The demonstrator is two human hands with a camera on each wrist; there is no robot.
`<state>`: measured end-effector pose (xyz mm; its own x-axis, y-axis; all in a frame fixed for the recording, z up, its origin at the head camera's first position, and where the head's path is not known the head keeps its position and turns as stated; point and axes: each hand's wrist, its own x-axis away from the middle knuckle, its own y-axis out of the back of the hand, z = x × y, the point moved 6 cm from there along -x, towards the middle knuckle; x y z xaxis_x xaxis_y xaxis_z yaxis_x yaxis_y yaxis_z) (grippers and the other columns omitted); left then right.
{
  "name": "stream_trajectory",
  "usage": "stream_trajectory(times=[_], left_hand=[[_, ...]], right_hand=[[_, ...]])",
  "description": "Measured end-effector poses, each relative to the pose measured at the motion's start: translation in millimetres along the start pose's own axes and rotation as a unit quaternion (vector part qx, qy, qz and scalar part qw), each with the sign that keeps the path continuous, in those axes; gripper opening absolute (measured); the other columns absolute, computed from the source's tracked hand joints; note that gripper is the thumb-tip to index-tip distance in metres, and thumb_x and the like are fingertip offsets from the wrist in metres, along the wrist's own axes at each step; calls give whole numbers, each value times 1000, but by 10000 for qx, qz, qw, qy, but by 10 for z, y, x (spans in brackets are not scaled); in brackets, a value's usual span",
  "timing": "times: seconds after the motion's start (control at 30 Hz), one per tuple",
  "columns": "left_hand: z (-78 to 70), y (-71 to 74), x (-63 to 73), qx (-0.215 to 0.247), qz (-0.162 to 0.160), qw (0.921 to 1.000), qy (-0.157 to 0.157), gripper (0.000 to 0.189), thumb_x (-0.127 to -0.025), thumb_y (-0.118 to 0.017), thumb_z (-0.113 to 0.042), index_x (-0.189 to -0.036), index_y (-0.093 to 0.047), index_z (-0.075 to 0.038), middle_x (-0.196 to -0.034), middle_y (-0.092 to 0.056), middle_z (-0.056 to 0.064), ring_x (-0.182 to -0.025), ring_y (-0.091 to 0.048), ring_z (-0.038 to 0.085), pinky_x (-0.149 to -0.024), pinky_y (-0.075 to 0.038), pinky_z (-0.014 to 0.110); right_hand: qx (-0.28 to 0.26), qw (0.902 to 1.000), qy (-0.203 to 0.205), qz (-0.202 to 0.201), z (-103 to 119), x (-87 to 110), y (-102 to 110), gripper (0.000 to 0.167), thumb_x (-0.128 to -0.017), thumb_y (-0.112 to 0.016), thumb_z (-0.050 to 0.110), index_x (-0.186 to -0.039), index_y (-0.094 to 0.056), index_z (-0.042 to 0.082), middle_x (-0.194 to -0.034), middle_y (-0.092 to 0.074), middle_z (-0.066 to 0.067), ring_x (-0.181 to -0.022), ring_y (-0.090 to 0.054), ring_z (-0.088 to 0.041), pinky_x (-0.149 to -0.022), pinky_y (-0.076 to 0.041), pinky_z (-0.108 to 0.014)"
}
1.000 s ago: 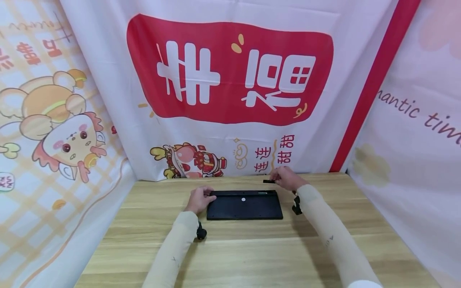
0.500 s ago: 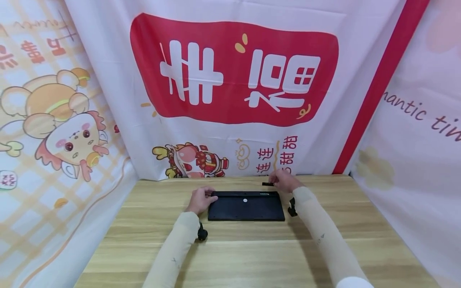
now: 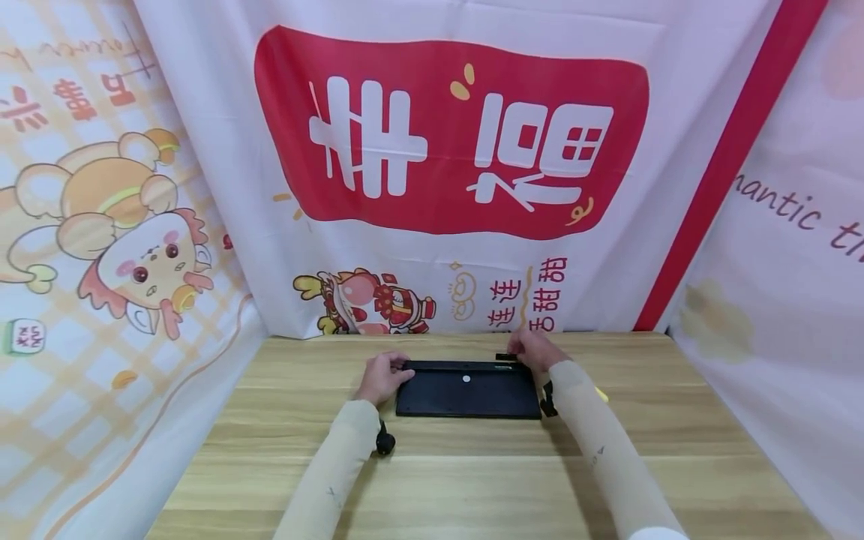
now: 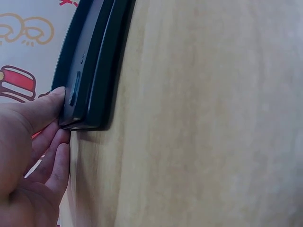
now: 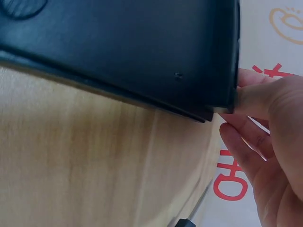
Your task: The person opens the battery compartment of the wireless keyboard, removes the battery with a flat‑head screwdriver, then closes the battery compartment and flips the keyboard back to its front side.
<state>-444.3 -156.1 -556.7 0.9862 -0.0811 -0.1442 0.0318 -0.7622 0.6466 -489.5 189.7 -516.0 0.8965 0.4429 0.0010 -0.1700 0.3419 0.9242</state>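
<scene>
A black keyboard (image 3: 466, 399) lies underside up on the wooden table, a small round white sticker near its middle. My left hand (image 3: 382, 376) grips its far left corner; in the left wrist view the thumb (image 4: 57, 91) lies over the edge and the other fingers sit beside and below the corner. At the far right corner my right hand (image 3: 533, 349) pinches a small black strip (image 3: 505, 357), just beyond the keyboard's far edge. Whether the strip touches the keyboard I cannot tell. In the right wrist view the keyboard's raised edge hides the fingertips partly.
A screwdriver (image 5: 185, 222) with a dark grip end and thin shaft lies right of the keyboard. A yellow piece (image 3: 601, 394) shows beside the right forearm in the head view. A printed cloth (image 3: 452, 135) hangs behind the table's (image 3: 459, 480) far edge.
My right hand has come down and nearer with the black strip, from beyond the keyboard to its far right edge. The left hand keeps its hold. The head view has shifted slightly.
</scene>
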Motion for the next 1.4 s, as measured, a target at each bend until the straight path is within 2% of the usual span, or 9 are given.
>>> stream_trajectory(times=[0.17,0.33,0.4,0.6,0.8,0.93,1.1,1.23,1.4], left_hand=[[-4,-12,22,50,43,10000,68,24,-94,-82,-16,-118,-79,-12,-116,-78,9,-111,-71,28,-98,-60,47],[-17,3,43,28,27,10000,-32,24,-95,-81,-15,-118,-79,-10,-116,-78,10,-111,-72,29,-98,-61,48],[-12,22,32,32,-7,10000,-75,24,-94,-81,-16,-118,-79,-11,-117,-79,11,-111,-72,29,-97,-61,48],[42,0,23,96,-149,9998,-29,25,-92,-84,-16,-116,-81,-13,-115,-80,9,-108,-73,27,-95,-61,48],[43,-3,29,174,-174,9997,-71,24,-92,-84,-14,-115,-82,-12,-114,-80,10,-107,-74,27,-95,-62,48],[18,4,41,205,-130,9997,20,25,-92,-84,-14,-116,-81,-10,-115,-80,11,-108,-74,27,-95,-62,48],[-7,42,61,199,-160,9996,132,27,-92,-84,-14,-119,-81,-10,-115,-80,11,-107,-73,28,-95,-61,48],[-12,52,62,102,-206,9996,168,28,-92,-84,-15,-119,-81,-12,-115,-80,8,-107,-73,25,-94,-61,45],[-12,5,75,165,-75,9996,200,28,-92,-84,-16,-120,-81,-12,-116,-80,8,-108,-73,26,-94,-61,46]], right_hand=[[-74,10000,39,-52,-21,6,-41,22,-92,-68,-9,-104,-77,7,-102,-76,-8,-103,-72,-27,-95,-61,-47],[9,9998,178,-102,-20,-15,-45,23,-93,-68,-10,-108,-78,4,-104,-78,-10,-104,-73,-29,-96,-61,-48],[99,9995,228,-173,-8,-27,-11,22,-93,-69,-8,-110,-78,2,-104,-78,-11,-103,-73,-29,-95,-62,-47],[211,9992,223,-273,-6,104,158,26,-94,-73,-4,-120,-75,-3,-112,-77,-17,-105,-73,-31,-94,-62,-48],[594,9981,159,36,-2,270,416,22,-95,-75,2,-116,-75,-2,-113,-76,-18,-105,-72,-31,-94,-62,-48],[779,9966,-34,276,-104,424,559,21,-96,-75,7,-116,-74,-1,-113,-75,-18,-103,-71,-30,-93,-61,-48],[880,9957,-32,284,-275,672,691,21,-95,-78,8,-112,-75,-3,-109,-75,-20,-97,-70,-29,-89,-61,-48],[812,9960,-199,310,-437,889,703,23,-96,-77,10,-113,-74,-4,-110,-75,-20,-98,-70,-29,-89,-61,-50],[581,9966,-520,264,-636,1119,577,29,-95,-76,12,-118,-72,-7,-110,-74,-20,-98,-68,-29,-89,-61,-51]])
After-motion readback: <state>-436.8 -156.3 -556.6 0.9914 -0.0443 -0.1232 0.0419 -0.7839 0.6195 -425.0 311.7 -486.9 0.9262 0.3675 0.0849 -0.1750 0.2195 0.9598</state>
